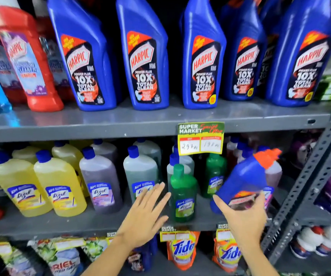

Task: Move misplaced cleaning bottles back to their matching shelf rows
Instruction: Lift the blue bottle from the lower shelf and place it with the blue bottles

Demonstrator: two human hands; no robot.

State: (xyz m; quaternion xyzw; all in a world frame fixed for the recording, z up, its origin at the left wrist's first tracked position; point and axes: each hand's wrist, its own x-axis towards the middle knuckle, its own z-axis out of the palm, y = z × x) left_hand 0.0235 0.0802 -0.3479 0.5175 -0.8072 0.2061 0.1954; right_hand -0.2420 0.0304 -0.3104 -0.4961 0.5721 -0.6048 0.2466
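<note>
Right hand point(246, 218) around tilted blue Harpic bottle point(246, 178); left hand point(144, 214) flat, fingers spread.

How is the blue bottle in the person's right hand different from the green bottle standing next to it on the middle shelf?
The blue bottle is opaque with an orange cap; the green bottle is see-through green with a green cap. The blue bottle is tilted and held by the right hand; the green bottle stands upright on the middle shelf, untouched. The blue bottle looks bulkier and has an angled neck; the green bottle has a straight one. Both are plastic cleaner bottles with labels.
</note>
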